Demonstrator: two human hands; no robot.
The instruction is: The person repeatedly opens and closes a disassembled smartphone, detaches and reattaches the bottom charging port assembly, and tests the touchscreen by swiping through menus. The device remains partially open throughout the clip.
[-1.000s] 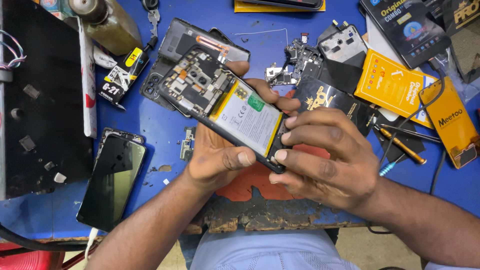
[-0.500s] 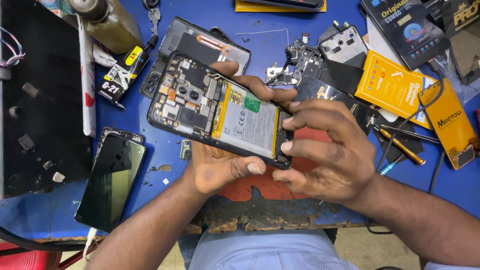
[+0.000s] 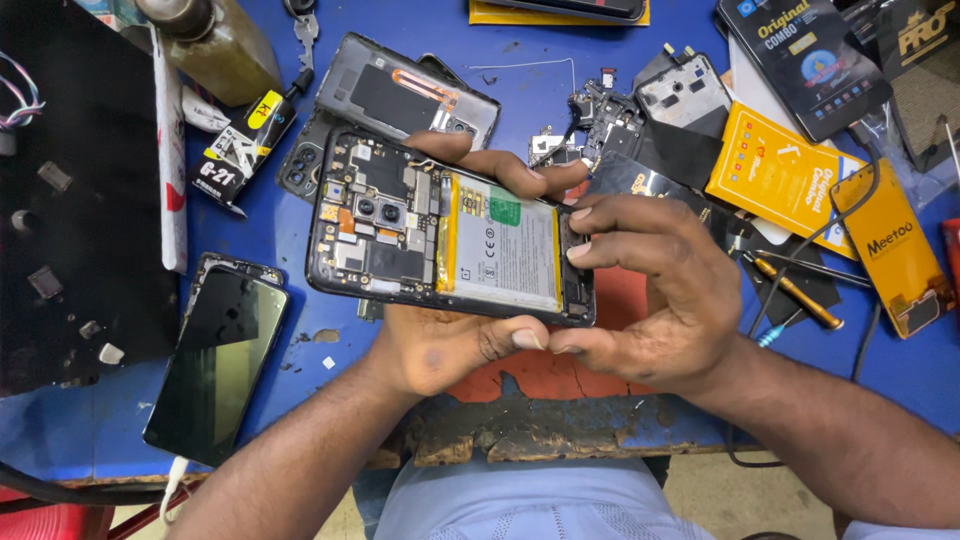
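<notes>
I hold an opened smartphone [image 3: 400, 230] face down above the blue workbench [image 3: 560, 100], its back removed so the circuit board, camera modules and white-and-yellow battery [image 3: 505, 245] show. My left hand [image 3: 440, 340] cradles it from beneath, thumb on the near edge and fingers curling over the far edge. My right hand [image 3: 660, 290] grips the phone's right end, fingertips on the bottom edge beside the battery and thumb meeting my left thumb.
A grey back cover [image 3: 400, 90] lies just behind the phone. A dark phone screen [image 3: 215, 360] rests at the left front. A glue tube [image 3: 240, 145], loose phone parts [image 3: 610, 110], yellow packages [image 3: 780, 170] and a small screwdriver [image 3: 800, 290] crowd the bench.
The phone has turned from tilted to nearly level and shifted left. My right hand's fingers have moved onto its right end.
</notes>
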